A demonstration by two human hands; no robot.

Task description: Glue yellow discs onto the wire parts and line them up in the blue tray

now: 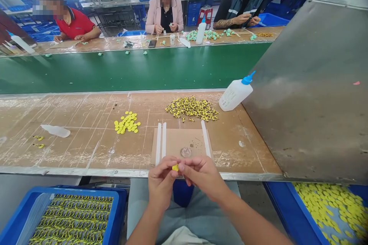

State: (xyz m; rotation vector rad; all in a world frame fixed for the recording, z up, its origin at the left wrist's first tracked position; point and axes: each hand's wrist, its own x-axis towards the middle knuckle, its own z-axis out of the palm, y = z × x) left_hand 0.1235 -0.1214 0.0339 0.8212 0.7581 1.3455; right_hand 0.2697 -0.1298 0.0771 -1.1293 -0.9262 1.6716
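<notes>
Because the yellow disc [175, 167] is so small, the left hand [162, 180] and right hand [201, 178] come together, pinching it between them just in front of the cardboard [181, 141].

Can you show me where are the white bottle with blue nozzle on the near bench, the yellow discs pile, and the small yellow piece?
White bottle with blue nozzle [235, 95]: head view, on its body.
Yellow discs pile [127, 122]: head view, on the pile's middle.
Small yellow piece [175, 167]: head view, on its middle.
</notes>
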